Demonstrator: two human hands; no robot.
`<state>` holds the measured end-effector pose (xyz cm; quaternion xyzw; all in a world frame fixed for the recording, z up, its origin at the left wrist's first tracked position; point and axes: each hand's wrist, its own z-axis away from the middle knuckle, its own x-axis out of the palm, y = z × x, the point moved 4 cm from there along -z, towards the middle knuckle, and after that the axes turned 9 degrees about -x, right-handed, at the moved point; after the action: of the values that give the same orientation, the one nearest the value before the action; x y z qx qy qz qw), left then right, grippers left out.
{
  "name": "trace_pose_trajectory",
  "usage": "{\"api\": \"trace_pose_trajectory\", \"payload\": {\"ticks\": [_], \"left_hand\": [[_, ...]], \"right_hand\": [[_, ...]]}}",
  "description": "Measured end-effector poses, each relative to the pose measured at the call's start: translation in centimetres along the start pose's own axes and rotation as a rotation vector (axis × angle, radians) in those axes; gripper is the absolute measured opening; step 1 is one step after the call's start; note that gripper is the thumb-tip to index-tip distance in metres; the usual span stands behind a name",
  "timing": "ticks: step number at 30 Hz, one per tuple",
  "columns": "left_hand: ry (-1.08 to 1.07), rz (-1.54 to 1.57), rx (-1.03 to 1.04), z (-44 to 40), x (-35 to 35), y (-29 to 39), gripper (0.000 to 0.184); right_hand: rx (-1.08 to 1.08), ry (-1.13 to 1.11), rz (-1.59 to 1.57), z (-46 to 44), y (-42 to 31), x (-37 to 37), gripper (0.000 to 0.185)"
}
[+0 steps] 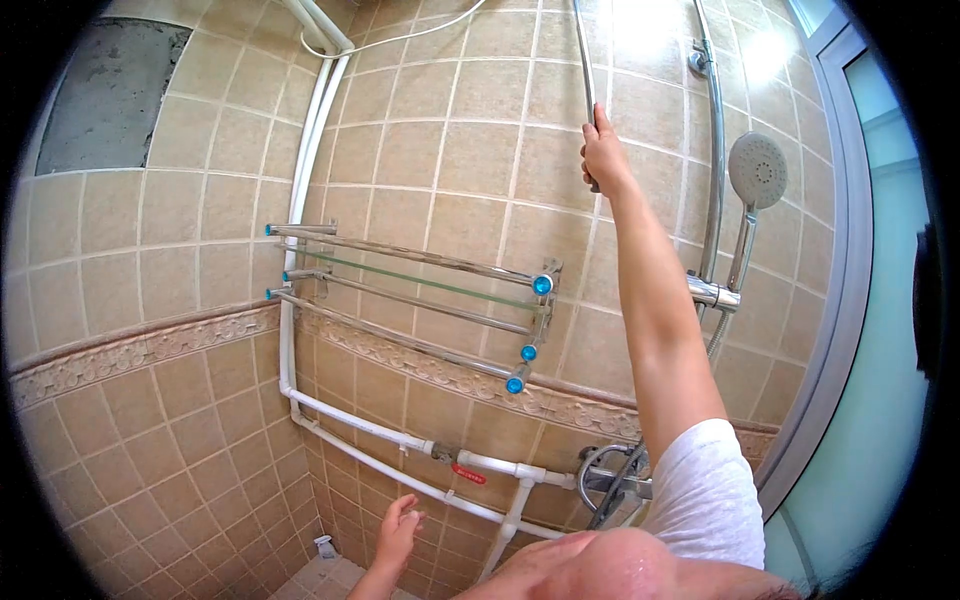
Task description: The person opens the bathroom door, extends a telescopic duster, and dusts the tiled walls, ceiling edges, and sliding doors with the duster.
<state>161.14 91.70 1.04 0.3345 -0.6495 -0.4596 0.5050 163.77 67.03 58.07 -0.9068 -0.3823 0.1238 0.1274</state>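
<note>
My right hand (606, 158) is raised high against the tiled wall, its fingers wrapped round a thin dark rod (584, 60). The rod runs up past the top edge of the view, and its lower end shows just below the hand. Low in the view, my left hand (397, 528) is held in the air with its fingers apart and nothing in it. White pipes (470, 505) run along the wall behind and to the right of that hand.
A metal rack (430, 257) with a glass shelf and blue-capped ends juts from the wall. To the right are a shower head (758, 170), its vertical bar (714, 150) and a mixer tap (612, 482). A framed glass door (860, 300) stands at the far right.
</note>
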Motion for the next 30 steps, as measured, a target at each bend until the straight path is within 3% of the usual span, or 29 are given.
{"api": "trace_pose_trajectory", "payload": {"ticks": [9,16,23,30], "left_hand": [[0.013,-0.011,-0.031,-0.3,0.0,-0.1,0.039],[-0.011,-0.016,-0.073,0.2,-0.2,0.2,0.041],[-0.032,-0.062,-0.050,1.5,-1.3,0.4,0.041],[0.047,-0.091,-0.023,3.9,-3.8,1.8,0.040]], "right_hand": [[-0.014,0.036,0.318,-1.5,-0.9,-5.4,0.045],[-0.080,0.075,0.382,-2.1,-3.5,-7.2,0.043],[-0.108,0.006,-0.009,1.0,-5.4,-5.1,0.043],[-0.120,-0.028,-0.070,3.2,-7.8,-3.1,0.043]]}}
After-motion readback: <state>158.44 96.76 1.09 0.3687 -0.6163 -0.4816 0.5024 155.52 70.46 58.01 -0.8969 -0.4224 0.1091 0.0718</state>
